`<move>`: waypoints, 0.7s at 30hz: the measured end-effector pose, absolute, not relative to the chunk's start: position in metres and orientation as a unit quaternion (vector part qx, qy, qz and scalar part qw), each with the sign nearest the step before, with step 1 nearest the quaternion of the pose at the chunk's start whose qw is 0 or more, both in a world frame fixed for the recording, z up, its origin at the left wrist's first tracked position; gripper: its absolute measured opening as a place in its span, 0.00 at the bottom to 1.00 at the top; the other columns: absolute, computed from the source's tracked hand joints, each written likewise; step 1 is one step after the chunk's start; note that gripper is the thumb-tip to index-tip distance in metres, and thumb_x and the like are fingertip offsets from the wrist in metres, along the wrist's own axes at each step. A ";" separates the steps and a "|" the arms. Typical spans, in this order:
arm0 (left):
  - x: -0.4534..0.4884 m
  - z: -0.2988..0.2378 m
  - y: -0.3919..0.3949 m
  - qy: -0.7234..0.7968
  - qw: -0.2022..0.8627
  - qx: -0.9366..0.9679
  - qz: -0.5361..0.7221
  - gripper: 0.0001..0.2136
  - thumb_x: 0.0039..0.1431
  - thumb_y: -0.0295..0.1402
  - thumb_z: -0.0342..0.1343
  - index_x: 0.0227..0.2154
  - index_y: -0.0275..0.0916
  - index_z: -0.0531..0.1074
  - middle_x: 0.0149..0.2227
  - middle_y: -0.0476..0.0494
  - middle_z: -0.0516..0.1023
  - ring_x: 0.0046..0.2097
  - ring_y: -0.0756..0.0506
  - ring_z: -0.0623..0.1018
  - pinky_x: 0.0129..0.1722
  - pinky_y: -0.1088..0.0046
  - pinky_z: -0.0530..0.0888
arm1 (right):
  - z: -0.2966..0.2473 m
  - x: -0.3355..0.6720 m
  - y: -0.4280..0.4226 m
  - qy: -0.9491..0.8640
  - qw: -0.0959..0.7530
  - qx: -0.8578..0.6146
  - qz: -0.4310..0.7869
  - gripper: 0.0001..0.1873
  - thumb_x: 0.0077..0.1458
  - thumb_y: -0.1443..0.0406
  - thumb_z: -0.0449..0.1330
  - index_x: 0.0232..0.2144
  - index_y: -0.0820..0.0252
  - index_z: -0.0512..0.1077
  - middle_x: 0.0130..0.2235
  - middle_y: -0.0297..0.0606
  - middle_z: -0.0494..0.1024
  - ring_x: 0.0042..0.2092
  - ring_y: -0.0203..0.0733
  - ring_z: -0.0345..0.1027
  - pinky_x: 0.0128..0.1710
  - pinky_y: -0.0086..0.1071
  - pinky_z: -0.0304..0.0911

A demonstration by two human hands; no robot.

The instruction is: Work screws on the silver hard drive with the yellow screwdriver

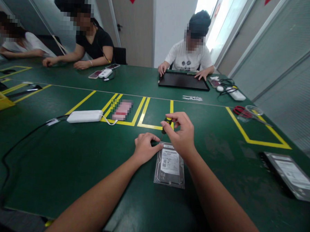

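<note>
A silver hard drive (170, 165) with a white label lies flat on the green table in front of me. My right hand (181, 131) grips a small yellow-and-black screwdriver (166, 126) from above, and its shaft points down at the drive's far left corner. By that same corner is my left hand (145, 146), fingers curled at the drive's edge and thumb pressed on it near the screwdriver tip. Whether the tip sits in a screw is too small to tell.
Another hard drive (292, 175) lies at the right. Red-handled scissors (242, 112) rest farther back. A white power bank (84, 116) is cabled to a pink phone (122, 110) at the left. Across the table, a person handles a black panel (184, 81); two other people sit left.
</note>
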State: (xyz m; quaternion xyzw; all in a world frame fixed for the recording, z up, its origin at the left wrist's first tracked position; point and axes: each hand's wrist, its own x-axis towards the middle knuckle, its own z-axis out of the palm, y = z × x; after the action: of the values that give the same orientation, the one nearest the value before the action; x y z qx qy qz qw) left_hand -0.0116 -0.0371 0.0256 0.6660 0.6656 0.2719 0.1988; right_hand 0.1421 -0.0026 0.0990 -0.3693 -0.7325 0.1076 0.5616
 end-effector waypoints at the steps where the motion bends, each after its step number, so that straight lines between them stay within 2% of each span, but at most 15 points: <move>1: -0.012 0.026 -0.037 0.666 0.199 0.666 0.272 0.10 0.54 0.44 0.64 0.35 0.47 0.77 0.43 0.51 0.80 0.51 0.39 0.72 0.51 0.60 0.64 | 0.099 0.142 -0.003 -0.734 0.560 -0.369 0.108 0.08 0.56 0.65 0.62 0.40 0.57 0.75 0.37 0.36 0.77 0.39 0.40 0.68 0.37 0.36 0.64; 7: -0.011 0.026 -0.037 0.668 0.201 0.664 0.271 0.09 0.54 0.43 0.64 0.35 0.47 0.77 0.43 0.51 0.80 0.51 0.39 0.72 0.52 0.61 0.63 | 0.099 0.142 -0.005 -0.741 0.554 -0.365 0.108 0.12 0.59 0.66 0.58 0.44 0.56 0.76 0.41 0.37 0.80 0.39 0.40 0.70 0.39 0.37 0.66; 14: -0.011 0.027 -0.037 0.667 0.202 0.663 0.273 0.09 0.54 0.43 0.64 0.35 0.47 0.77 0.44 0.51 0.80 0.52 0.39 0.72 0.52 0.60 0.63 | 0.100 0.142 -0.005 -0.738 0.559 -0.363 0.109 0.09 0.55 0.64 0.64 0.41 0.56 0.76 0.38 0.38 0.76 0.41 0.41 0.69 0.36 0.36 0.65; 17: -0.011 0.027 -0.037 0.666 0.201 0.664 0.274 0.09 0.54 0.44 0.64 0.35 0.47 0.77 0.44 0.51 0.80 0.51 0.39 0.72 0.52 0.60 0.63 | 0.100 0.142 -0.004 -0.745 0.554 -0.359 0.097 0.09 0.58 0.66 0.61 0.42 0.56 0.76 0.39 0.37 0.77 0.40 0.40 0.69 0.40 0.38 0.66; 21: -0.011 0.027 -0.038 0.666 0.200 0.664 0.274 0.09 0.54 0.43 0.64 0.36 0.47 0.77 0.44 0.51 0.80 0.51 0.40 0.72 0.53 0.61 0.63 | 0.099 0.142 -0.004 -0.742 0.554 -0.365 0.100 0.13 0.59 0.67 0.57 0.45 0.55 0.75 0.40 0.36 0.79 0.39 0.40 0.70 0.39 0.39 0.66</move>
State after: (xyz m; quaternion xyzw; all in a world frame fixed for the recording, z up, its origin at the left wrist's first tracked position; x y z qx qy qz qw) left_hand -0.0108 -0.0376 0.0267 0.6644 0.6659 0.2743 0.1998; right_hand 0.1420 -0.0042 0.0992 -0.3653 -0.7417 0.0995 0.5537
